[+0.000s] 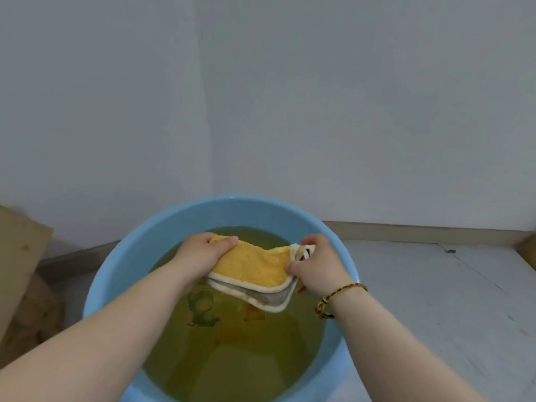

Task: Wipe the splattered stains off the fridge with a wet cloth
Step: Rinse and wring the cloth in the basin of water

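A yellow cloth [255, 268] with a cream border and a grey underside hangs stretched between my two hands, just above yellowish water [232, 352]. My left hand [203, 253] grips the cloth's left end, thumb on top. Its right end is pinched by my right hand [316, 265], which wears a braided bracelet at the wrist. The water fills a round light-blue basin [116, 271] on the floor. The cloth's lower corner dips close to the water surface. No fridge is in view.
A pale wall corner [203, 111] rises right behind the basin. Brown cardboard [20, 271] leans at the left. A grey floor [435, 300] with a beige skirting board extends to the right.
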